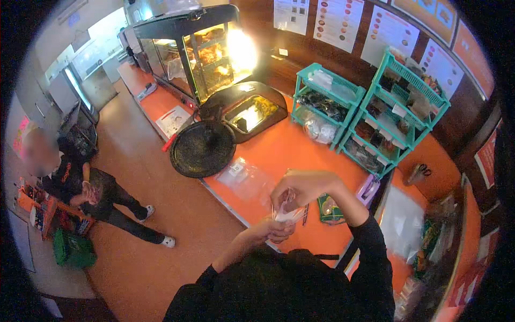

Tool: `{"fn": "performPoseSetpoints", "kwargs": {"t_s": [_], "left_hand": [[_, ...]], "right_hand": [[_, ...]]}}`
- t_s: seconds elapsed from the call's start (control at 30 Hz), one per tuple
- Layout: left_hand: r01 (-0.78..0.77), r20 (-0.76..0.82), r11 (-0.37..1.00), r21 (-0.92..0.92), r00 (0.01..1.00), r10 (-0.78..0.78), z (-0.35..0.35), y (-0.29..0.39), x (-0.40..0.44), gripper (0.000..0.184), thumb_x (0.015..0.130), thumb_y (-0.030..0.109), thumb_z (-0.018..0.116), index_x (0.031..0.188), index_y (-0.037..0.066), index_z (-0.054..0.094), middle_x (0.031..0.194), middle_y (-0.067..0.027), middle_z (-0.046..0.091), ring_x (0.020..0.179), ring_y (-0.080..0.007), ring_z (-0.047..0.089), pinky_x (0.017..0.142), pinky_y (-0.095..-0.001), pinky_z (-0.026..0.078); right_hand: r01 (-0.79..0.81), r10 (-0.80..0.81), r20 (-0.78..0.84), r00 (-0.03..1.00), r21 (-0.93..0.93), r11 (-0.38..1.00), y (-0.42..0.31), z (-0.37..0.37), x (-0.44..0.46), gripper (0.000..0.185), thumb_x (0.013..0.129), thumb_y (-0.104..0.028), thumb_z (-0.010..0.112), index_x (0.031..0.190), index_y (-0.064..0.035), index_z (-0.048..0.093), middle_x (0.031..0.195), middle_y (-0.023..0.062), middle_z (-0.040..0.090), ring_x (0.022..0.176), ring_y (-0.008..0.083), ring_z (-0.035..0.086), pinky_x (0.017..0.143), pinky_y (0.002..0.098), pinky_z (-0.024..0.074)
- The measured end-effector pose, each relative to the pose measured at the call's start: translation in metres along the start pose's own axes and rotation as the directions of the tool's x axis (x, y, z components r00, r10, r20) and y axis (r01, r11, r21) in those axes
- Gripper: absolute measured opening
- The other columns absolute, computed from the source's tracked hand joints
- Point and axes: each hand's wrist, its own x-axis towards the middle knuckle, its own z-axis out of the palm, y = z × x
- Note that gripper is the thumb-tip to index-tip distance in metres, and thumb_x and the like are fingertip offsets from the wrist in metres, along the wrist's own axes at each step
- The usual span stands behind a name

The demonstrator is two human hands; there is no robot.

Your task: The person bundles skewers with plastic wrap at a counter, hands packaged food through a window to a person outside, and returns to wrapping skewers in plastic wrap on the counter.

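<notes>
L hand (272, 229) + R hand (311, 187) finger-pinched clear plastic (289, 213), contents unclear; teal rack (343, 90) held dk items (324, 106), lit cabinet (185, 24) held food (211, 52).

A glass cabinet (196, 56) is glowing yellow, its right side glaring white. Fisheye distortion is bending the edges beside black corners.

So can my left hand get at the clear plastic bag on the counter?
Probably yes: the clear plastic bag lies close by on the orange counter with its top uncovered, though the left hand seems busy holding pale plastic.
</notes>
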Motion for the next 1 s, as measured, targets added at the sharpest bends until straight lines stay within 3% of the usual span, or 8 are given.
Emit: {"fn": "performPoseSetpoints", "kwargs": {"t_s": [0.17,0.23,0.37,0.47,0.57,0.63,0.73,1.0], "left_hand": [[-0.005,-0.037,1.0,-0.013,0.999,0.004,0.01,0.004,-0.003,0.017,0.085,0.019,0.056,0.083,0.009,0.043,0.063,0.0016,0.039,0.042,-0.0022,0.028,0.032,-0.0168,0.018],[0.011,0.03,1.0,-0.003,0.999,-0.011,0.012,0.004,-0.004,0.016,0.084,0.018,0.056,0.086,0.009,0.042,0.063,0.0009,0.039,0.042,-0.0029,0.029,0.032,-0.017,0.019],[-0.027,0.003,0.999,0.037,1.0,0.027,0.015,0.004,-0.006,0.017,0.083,0.018,0.057,0.086,0.009,0.042,0.063,0.0011,0.039,0.041,-0.0036,0.03,0.032,-0.0173,0.019],[-0.005,-0.09,0.999,0.037,0.996,0.009,0.007,0.001,-0.007,0.018,0.082,0.018,0.057,0.086,0.009,0.043,0.063,0.0015,0.04,0.041,-0.0039,0.03,0.032,-0.0175,0.019],[-0.058,0.004,0.998,0.027,0.998,0.058,0.005,0.0,-0.007,0.018,0.083,0.019,0.057,0.086,0.008,0.044,0.063,0.0017,0.041,0.04,-0.0036,0.031,0.031,-0.0178,0.019],[-0.009,-0.01,1.0,0.027,1.0,0.009,0.009,0.003,-0.009,0.016,0.085,0.019,0.057,0.084,0.008,0.045,0.06,0.0023,0.04,0.039,-0.0033,0.03,0.031,-0.0179,0.019],[-0.017,-0.124,0.997,0.074,0.992,0.026,0.016,0.002,-0.006,0.017,0.087,0.021,0.055,0.08,0.008,0.046,0.056,0.0033,0.037,0.038,-0.0032,0.028,0.031,-0.0182,0.019],[0.009,0.003,1.0,0.019,1.0,-0.009,-0.005,-0.005,-0.001,0.021,0.09,0.024,0.052,0.078,0.008,0.045,0.055,0.0043,0.035,0.039,-0.0027,0.027,0.031,-0.0181,0.018]], "right_hand": [[-0.011,0.011,0.0,1.0,0.019,1.0,-0.006,0.001,0.0,0.021,0.069,-0.013,0.065,0.086,-0.0028,0.063,0.081,0.0081,0.066,0.074,0.0168,0.063,0.068,0.0302,0.0489],[0.004,-0.003,-0.011,1.0,0.102,0.995,-0.005,0.005,0.0,0.013,0.064,-0.009,0.064,0.075,-0.002,0.061,0.07,0.0064,0.062,0.066,0.0147,0.059,0.061,0.0299,0.0472],[0.019,-0.018,-0.012,1.0,0.146,0.989,-0.006,0.001,0.0,0.012,0.065,-0.007,0.064,0.075,-0.0014,0.061,0.071,0.0058,0.062,0.067,0.0134,0.059,0.061,0.0288,0.0473],[0.047,-0.046,-0.015,0.999,0.142,0.989,-0.005,-0.005,-0.003,0.013,0.072,-0.008,0.063,0.084,-0.0026,0.062,0.078,0.0039,0.064,0.072,0.0128,0.062,0.067,0.0274,0.0492],[-0.071,0.074,-0.004,0.997,0.26,0.963,-0.007,-0.01,-0.004,0.013,0.071,-0.006,0.064,0.084,-0.0029,0.063,0.079,0.0026,0.064,0.074,0.0115,0.061,0.067,0.0264,0.0494],[-0.09,0.091,0.002,0.996,0.139,0.986,-0.006,-0.011,-0.003,0.012,0.072,-0.005,0.063,0.084,-0.003,0.063,0.08,0.0018,0.065,0.074,0.0112,0.061,0.066,0.0269,0.0498],[-0.089,0.091,-0.009,0.996,0.166,0.982,-0.012,-0.011,-0.002,0.015,0.066,-0.005,0.064,0.081,-0.002,0.062,0.074,0.0061,0.064,0.069,0.0147,0.061,0.062,0.0285,0.0488],[-0.06,0.062,-0.074,0.995,0.035,0.998,-0.008,-0.009,-0.01,0.009,0.075,-0.008,0.063,0.082,-0.0029,0.063,0.082,0.006,0.065,0.075,0.0187,0.062,0.069,0.0307,0.0488]]}}
